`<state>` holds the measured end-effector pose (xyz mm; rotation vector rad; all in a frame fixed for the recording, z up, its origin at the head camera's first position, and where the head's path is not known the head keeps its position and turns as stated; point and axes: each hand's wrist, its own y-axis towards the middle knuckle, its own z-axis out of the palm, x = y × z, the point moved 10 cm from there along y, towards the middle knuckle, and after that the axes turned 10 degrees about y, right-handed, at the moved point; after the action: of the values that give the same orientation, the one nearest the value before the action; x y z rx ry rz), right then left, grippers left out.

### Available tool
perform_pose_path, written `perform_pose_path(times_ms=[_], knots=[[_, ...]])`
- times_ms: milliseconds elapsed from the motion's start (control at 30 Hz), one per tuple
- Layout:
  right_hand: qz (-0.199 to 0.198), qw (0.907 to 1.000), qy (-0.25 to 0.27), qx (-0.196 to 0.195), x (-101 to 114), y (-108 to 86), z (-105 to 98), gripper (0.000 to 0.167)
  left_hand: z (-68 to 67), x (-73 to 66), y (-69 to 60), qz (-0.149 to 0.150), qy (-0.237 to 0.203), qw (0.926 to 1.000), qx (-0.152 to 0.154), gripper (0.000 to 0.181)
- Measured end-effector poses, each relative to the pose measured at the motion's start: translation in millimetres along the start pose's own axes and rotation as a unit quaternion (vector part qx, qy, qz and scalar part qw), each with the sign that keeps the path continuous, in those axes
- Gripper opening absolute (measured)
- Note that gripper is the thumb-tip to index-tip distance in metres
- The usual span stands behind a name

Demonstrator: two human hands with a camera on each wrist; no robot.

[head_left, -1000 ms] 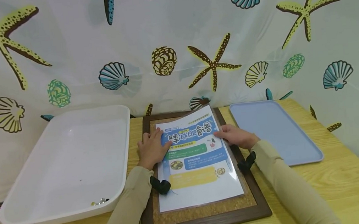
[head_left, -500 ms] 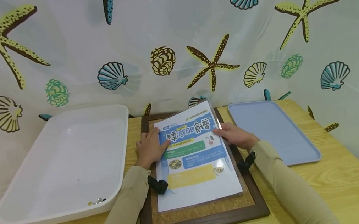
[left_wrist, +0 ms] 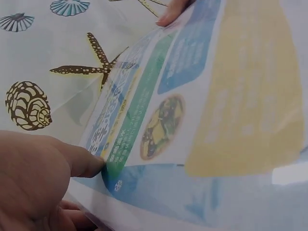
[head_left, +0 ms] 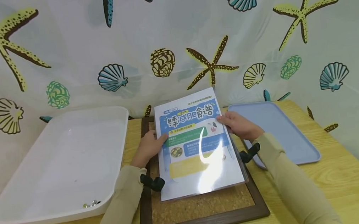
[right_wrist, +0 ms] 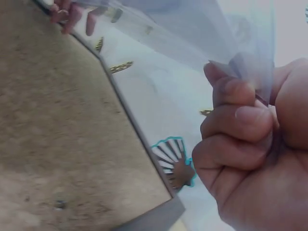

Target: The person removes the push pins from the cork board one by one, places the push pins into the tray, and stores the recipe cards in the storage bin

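Observation:
A laminated poster point(head_left: 189, 136) with Chinese text and coloured panels is raised off a brown-framed cork board point(head_left: 203, 206). My left hand point(head_left: 147, 147) pinches the poster's left edge; in the left wrist view its thumb point(left_wrist: 84, 162) lies on the printed face, with fingers behind. On the opposite edge, my right hand point(head_left: 241, 126) pinches the plastic. Curled fingers point(right_wrist: 236, 125) show behind that sheet in the right wrist view. Bare cork point(right_wrist: 62, 115) appears beneath the poster there, with a small dark shiny spot too blurred to name.
To the left stands a deep white tray point(head_left: 56, 165) with several small metallic pieces point(head_left: 92, 204) in its near right corner. A flat light-blue tray point(head_left: 284, 135) lies right of the board on the wooden table point(head_left: 329, 180). A seashell-print curtain point(head_left: 146, 29) hangs behind.
The poster has come up off the cork board, its top edge now higher against the curtain and more cork showing below. My left hand has shifted from resting on it to pinching its edge.

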<state>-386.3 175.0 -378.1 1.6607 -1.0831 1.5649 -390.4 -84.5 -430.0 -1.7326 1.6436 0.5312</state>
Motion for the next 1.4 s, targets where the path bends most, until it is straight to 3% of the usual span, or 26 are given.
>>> perform_pose_path(times_ms=[167,333,500,667,867,1067,1233,1400], knots=[[-0.003,1.0000,0.003,-0.008,6.9,0.7,-2.3,0.048,-4.4,-4.1,-3.3,0.005,-0.053,0.9984,0.019,0.041],[0.019,0.9989,-0.019,-0.039,-10.6,1.9,-3.5,0.046,-9.9,-4.5,-7.2,0.012,-0.052,0.9982,0.028,0.041],[0.033,0.9981,-0.026,-0.045,-25.1,0.7,-0.5,0.046,-12.3,-0.5,-11.3,-0.002,-0.039,0.9991,0.014,0.039],[0.032,0.9978,-0.030,-0.050,-19.5,-0.8,-3.3,0.047,-17.5,-12.5,-17.0,0.027,-0.044,0.9986,-0.016,0.036],[0.020,0.9976,-0.019,-0.064,-4.2,6.9,-6.3,0.047,-42.8,-33.0,-20.6,0.054,-0.025,0.9969,-0.052,0.038],[0.001,0.9969,-0.004,-0.078,8.1,17.7,-0.5,0.046,-67.2,-45.0,-23.3,0.045,-0.031,0.9979,-0.034,0.042],[-0.003,0.9979,0.010,-0.064,14.5,28.7,13.0,0.044,-81.2,-40.0,-25.4,0.032,-0.018,0.9992,-0.015,0.043],[-0.015,0.9990,-0.004,-0.042,24.8,43.9,35.3,0.042,-99.0,-18.1,-28.4,0.003,0.011,0.9999,-0.010,0.048]])
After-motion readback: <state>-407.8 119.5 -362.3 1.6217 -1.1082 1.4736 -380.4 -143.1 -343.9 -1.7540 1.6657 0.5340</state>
